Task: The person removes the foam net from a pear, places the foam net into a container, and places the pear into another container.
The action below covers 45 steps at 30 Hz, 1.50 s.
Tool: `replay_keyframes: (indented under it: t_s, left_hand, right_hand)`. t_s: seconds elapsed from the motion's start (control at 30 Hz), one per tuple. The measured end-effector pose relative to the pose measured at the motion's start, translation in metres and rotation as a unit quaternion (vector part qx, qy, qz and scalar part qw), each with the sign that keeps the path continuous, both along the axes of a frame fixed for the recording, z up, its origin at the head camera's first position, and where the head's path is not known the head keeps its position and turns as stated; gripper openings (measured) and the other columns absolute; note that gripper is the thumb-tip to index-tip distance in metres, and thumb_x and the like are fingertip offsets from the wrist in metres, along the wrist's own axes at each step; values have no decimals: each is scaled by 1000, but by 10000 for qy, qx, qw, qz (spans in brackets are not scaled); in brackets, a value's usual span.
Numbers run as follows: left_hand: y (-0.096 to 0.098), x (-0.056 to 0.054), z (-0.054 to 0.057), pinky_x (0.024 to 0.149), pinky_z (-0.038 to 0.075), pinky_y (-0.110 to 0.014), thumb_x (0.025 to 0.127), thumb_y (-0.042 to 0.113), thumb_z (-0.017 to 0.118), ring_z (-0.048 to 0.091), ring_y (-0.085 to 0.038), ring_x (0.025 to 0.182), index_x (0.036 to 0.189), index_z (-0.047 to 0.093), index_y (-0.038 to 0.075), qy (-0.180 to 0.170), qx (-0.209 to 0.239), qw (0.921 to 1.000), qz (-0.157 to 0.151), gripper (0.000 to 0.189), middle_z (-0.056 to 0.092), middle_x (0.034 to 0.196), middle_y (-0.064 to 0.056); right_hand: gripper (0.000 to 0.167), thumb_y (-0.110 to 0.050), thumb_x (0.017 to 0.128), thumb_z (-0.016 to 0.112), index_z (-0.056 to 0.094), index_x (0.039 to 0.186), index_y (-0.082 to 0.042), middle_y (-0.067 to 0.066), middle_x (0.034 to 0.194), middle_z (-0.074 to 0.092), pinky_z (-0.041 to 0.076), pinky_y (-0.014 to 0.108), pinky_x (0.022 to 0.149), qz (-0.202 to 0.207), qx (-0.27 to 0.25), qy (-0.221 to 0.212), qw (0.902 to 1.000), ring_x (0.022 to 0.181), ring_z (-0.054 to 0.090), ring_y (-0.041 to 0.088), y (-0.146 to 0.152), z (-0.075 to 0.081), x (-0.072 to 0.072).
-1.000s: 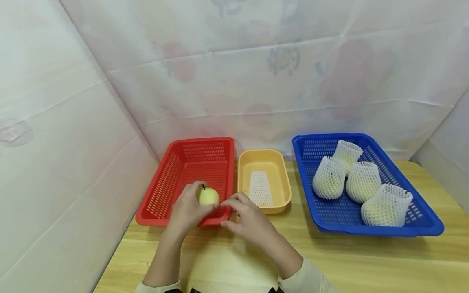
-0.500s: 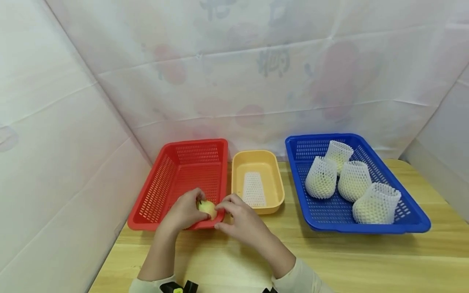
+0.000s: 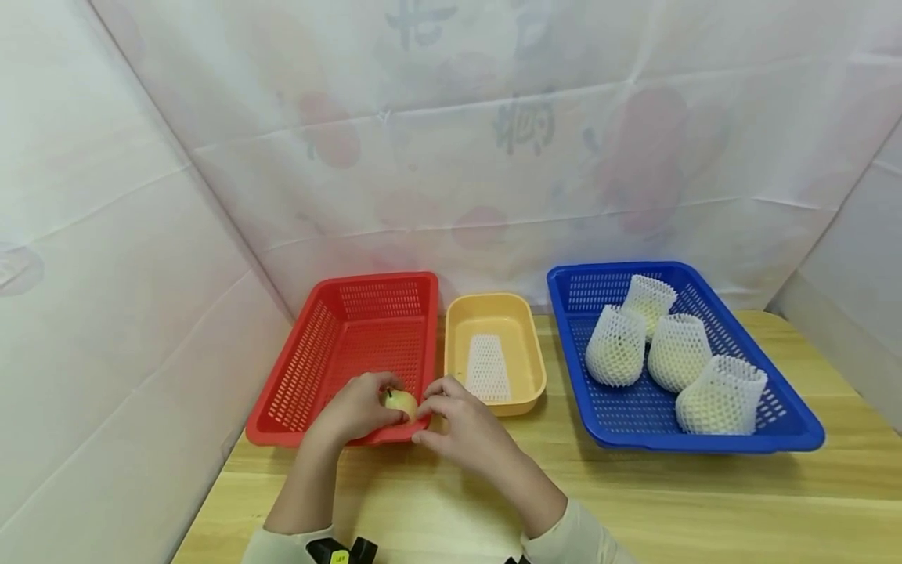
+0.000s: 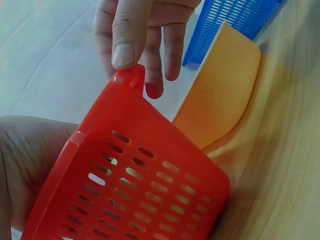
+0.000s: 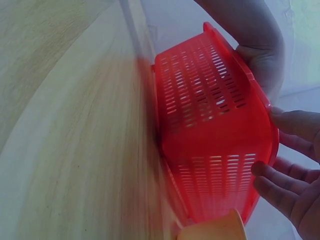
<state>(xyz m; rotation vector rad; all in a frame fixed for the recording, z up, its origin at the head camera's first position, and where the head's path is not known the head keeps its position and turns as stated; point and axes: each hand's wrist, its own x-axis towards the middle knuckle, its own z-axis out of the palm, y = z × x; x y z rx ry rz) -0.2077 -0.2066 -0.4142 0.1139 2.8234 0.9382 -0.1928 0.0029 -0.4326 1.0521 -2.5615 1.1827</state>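
Note:
A pale yellow-green pear (image 3: 401, 404) with a dark stem is low in the front right corner of the red basket (image 3: 419, 313). My left hand (image 3: 358, 409) holds it, thumb toward the front rim and fingers curved over its far side. The basket's front wall hides the pear and most of this hand in the left wrist view. My right hand (image 3: 461, 425) grips the same corner of the basket. In the left wrist view its thumb (image 4: 123, 54) presses on the rim, while other fingers hang along the outside.
Right of the red basket stands a yellow tray (image 3: 533, 345) with a flat white foam net sleeve (image 3: 488, 368) in it. Farther right, a blue basket (image 3: 599, 419) bears several pears in white foam nets (image 3: 679, 352). A white cloth wall (image 3: 451, 180) rises behind the wooden table (image 3: 634, 501).
The pear and my left hand have gone down into the red basket's front right corner. My right hand stays at that corner. The head view has shifted slightly.

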Motion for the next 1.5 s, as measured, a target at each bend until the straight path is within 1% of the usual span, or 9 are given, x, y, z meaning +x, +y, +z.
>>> replay_keyframes:
  t_s: [0.23,0.7,0.83,0.97,1.03,1.13,1.23,1.33,1.5]
  left_hand:
    - [-1,1,-2,64,48,-30,74,22,85,56,-16,76,107,71,14,67,-52,9999,116,37,66,88,3]
    - [7,-4,0,61,48,-27,74,16,85,56,-14,71,103,70,8,101,12,9999,-47,34,64,83,1]
    - [5,-3,1,64,49,-28,74,18,86,56,-15,74,104,71,10,91,-10,10000,-28,35,65,87,2]
    - [2,0,1,67,48,-30,73,21,86,56,-16,77,106,72,14,30,-93,9999,97,37,67,90,2]
    - [1,1,2,68,49,-32,73,22,86,56,-16,78,108,72,15,-3,-117,9998,129,39,67,92,2]
    - [-1,2,3,70,50,-33,72,23,86,57,-16,80,109,72,14,22,-147,9998,101,41,68,94,1]
    - [-2,1,5,70,50,-33,73,23,86,57,-16,81,111,71,12,33,-124,9999,52,43,68,95,0]
    - [-2,0,6,71,50,-33,73,22,85,57,-16,81,113,71,10,56,-122,9999,-7,45,68,96,-1]
    - [-3,1,4,74,50,-34,73,23,85,58,-16,84,112,70,9,61,-162,9998,-61,44,68,98,-1]
  right_hand:
    - [17,-26,80,83,74,92,-18,-1,112,59,53,24,82,-21,-60,64,10000,92,58,10,-2,-3,2]
    - [17,-27,80,82,75,93,-19,-3,113,59,53,26,88,-179,-4,46,9998,99,59,10,3,-3,1]
    - [16,-27,83,80,75,96,-19,-2,116,60,54,25,88,-84,197,218,9995,100,61,10,4,-1,4]
    - [21,-28,88,75,74,107,-19,-1,123,61,53,26,94,151,489,410,9978,109,62,12,11,4,6]
    - [25,-28,89,74,73,112,-18,0,126,61,52,28,97,179,570,567,9966,113,62,14,19,7,7]
    - [27,-27,88,75,72,113,-17,1,126,62,53,30,96,-8,517,957,9941,113,64,17,36,13,5]
    - [27,-25,86,77,73,111,-15,4,125,64,56,31,91,-372,374,1324,9898,111,65,21,61,22,0]
    - [28,-25,86,77,73,111,-14,6,124,65,58,32,87,-774,332,1502,9851,107,67,22,93,31,-6]
    - [30,-22,85,77,72,112,-9,9,123,64,56,43,90,-1477,330,1538,9764,111,64,27,161,42,-16]
